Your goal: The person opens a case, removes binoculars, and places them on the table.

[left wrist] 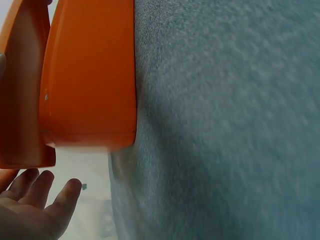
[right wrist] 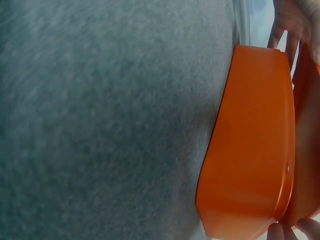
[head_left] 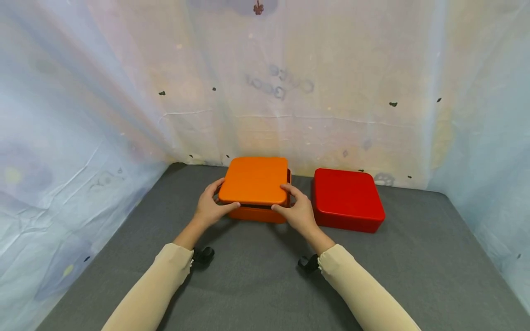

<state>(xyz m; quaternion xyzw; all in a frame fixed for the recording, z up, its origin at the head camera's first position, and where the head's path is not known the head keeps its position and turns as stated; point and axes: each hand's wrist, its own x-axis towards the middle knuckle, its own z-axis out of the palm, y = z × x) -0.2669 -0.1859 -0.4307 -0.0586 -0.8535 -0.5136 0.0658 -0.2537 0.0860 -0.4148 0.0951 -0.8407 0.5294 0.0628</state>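
Observation:
An orange lid (head_left: 254, 179) sits over an orange box (head_left: 258, 214), with a dark gap showing between them at the front and right. My left hand (head_left: 210, 205) holds the lid's left side, its thumb at the front edge. At the lid's right side, my right hand (head_left: 299, 209) grips the edge between thumb and fingers. In the left wrist view the lid (left wrist: 22, 100) is tilted away from the box wall (left wrist: 90, 75). The right wrist view shows the same wedge-shaped gap beside the box (right wrist: 250, 135). The box's inside is hidden.
A closed-looking red box (head_left: 348, 197) stands just right of the orange one. Both are on a grey cloth-covered table (head_left: 256, 285). Pale printed sheeting (head_left: 331, 69) hangs behind and along both sides. A dark band with a hooked piece (head_left: 204, 255) is on each wrist.

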